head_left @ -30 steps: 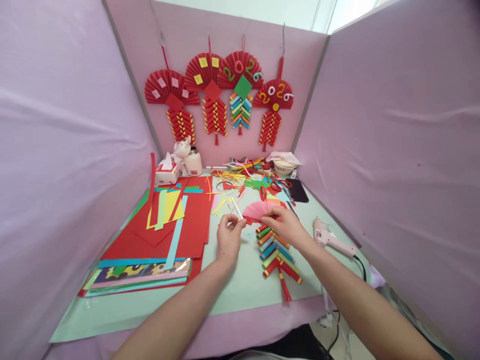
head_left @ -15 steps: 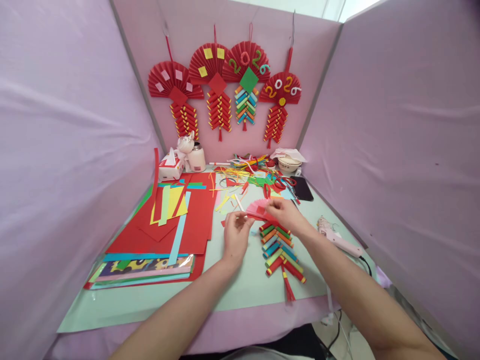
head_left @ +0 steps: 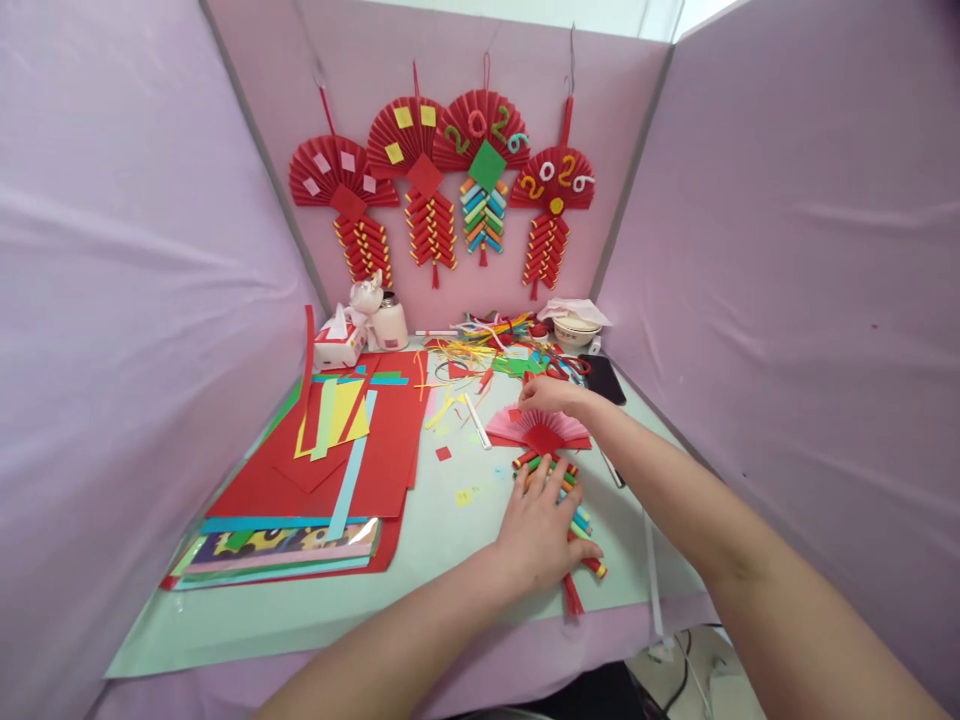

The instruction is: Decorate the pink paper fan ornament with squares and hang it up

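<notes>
The left hand (head_left: 541, 530) lies flat, fingers spread, pressing on the string of coloured paper rolls (head_left: 564, 492). The right hand (head_left: 546, 395) reaches farther and pinches the top edge of the one pink paper fan (head_left: 536, 428), which lies between both hands. Four finished decorations (head_left: 442, 190) hang on the far wall.

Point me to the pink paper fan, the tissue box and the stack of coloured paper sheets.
pink paper fan (head_left: 525, 426): head view, on its pleats left of the red diamond.
tissue box (head_left: 335, 349): head view, on its front face.
stack of coloured paper sheets (head_left: 279, 548): head view, on the patterned top sheet.
</notes>
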Demonstrator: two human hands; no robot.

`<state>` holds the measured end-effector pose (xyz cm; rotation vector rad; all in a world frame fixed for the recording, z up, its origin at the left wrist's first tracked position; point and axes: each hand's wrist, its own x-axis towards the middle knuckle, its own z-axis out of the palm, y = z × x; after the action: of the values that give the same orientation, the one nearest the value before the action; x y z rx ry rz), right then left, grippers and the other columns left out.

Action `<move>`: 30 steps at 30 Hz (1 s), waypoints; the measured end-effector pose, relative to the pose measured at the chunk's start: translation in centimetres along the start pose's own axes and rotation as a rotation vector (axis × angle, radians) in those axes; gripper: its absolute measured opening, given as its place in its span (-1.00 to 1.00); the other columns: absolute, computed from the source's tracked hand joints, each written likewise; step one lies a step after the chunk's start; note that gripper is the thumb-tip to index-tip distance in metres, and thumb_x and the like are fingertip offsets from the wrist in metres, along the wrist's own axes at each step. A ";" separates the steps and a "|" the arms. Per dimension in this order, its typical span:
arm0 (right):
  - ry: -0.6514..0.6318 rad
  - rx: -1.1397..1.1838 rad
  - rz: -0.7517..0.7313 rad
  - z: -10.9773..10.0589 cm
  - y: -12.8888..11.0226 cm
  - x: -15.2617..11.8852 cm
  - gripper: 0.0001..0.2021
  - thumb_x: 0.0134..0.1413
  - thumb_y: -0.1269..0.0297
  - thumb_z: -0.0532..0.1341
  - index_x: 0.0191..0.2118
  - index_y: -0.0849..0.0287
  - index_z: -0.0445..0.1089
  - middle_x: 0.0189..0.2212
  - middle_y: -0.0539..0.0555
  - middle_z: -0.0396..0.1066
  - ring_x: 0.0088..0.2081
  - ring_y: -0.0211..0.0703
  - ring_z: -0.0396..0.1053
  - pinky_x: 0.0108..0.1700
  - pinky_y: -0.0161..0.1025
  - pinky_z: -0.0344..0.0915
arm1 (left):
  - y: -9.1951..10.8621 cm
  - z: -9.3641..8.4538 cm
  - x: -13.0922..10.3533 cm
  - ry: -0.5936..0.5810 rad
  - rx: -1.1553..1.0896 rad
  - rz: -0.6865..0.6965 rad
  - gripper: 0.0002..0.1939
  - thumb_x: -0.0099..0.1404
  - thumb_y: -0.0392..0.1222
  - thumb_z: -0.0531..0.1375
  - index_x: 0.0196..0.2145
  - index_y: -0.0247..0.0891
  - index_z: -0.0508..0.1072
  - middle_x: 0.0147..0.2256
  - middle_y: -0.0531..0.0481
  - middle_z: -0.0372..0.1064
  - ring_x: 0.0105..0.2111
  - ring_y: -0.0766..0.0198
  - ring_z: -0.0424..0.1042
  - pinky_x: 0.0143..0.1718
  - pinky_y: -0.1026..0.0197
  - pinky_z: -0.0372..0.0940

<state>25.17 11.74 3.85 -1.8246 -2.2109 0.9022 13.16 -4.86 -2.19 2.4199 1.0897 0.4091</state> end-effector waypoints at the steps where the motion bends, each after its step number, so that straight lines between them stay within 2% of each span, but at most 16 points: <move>1: -0.005 -0.011 -0.006 0.1 -0.1 0.2 -0.87 -0.11 0.29 0.25 -0.41 0.22 0.50 -0.52 0.01 0.40 -0.49 -0.29 0.23 -0.47 -0.36 0.08 | -0.1 0.1 -0.1 -0.003 0.004 0.011 -0.25 0.21 0.23 0.14 0.25 -0.18 0.17 0.35 -0.19 -0.22 0.34 -0.10 -0.33 0.29 -0.24 -0.33; 6: -0.028 -0.053 -0.031 0.2 -0.4 0.3 -0.88 -0.11 0.32 0.26 -0.41 0.22 0.52 -0.49 0.05 0.45 -0.43 -0.23 0.30 -0.41 -0.35 0.13 | -0.1 -0.3 -0.6 -0.030 0.002 0.057 -0.32 0.25 0.12 0.13 0.24 -0.23 0.18 0.33 -0.18 -0.14 0.34 -0.09 -0.30 0.28 -0.24 -0.32; 12: -0.042 -0.073 -0.038 0.7 -0.1 0.3 -0.88 -0.08 0.31 0.25 -0.42 0.21 0.52 -0.49 0.06 0.46 -0.44 -0.23 0.31 -0.44 -0.35 0.13 | -0.2 -1.5 -1.4 -0.099 -0.017 0.090 -0.35 0.25 0.06 0.13 0.24 -0.20 0.17 0.34 -0.16 -0.16 0.34 -0.08 -0.30 0.28 -0.24 -0.34; 18: -0.054 -0.095 -0.054 1.5 0.8 0.7 -0.84 -0.04 0.27 0.23 -0.38 0.22 0.52 -0.44 0.07 0.46 -0.46 -0.25 0.28 -0.48 -0.36 0.10 | -0.7 -1.2 -1.6 -0.067 -0.024 0.101 -0.35 0.25 0.09 0.13 0.24 -0.18 0.17 0.34 -0.18 -0.18 0.34 -0.10 -0.31 0.28 -0.26 -0.34; 24: -0.075 -0.140 -0.054 1.7 0.6 0.8 -0.81 -0.03 0.20 0.25 -0.35 0.21 0.51 -0.46 0.05 0.46 -0.46 -0.26 0.29 -0.48 -0.37 0.10 | -1.0 -1.0 -1.7 -0.071 0.011 0.106 -0.33 0.28 0.15 0.08 0.25 -0.19 0.14 0.35 -0.17 -0.23 0.35 -0.09 -0.35 0.28 -0.27 -0.32; 30: -0.099 -0.195 -0.048 1.7 0.2 0.7 -0.83 0.01 0.26 0.22 -0.32 0.21 0.51 -0.42 0.04 0.48 -0.44 -0.28 0.31 -0.45 -0.39 0.11 | -1.0 -1.2 -1.8 -0.093 0.066 0.104 -0.31 0.30 0.21 0.00 0.26 -0.20 0.10 0.36 -0.17 -0.28 0.35 -0.06 -0.39 0.28 -0.26 -0.32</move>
<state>24.34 11.85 2.22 -1.8346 -2.4709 0.8093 10.86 -5.32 -1.82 2.5340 0.9550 0.2952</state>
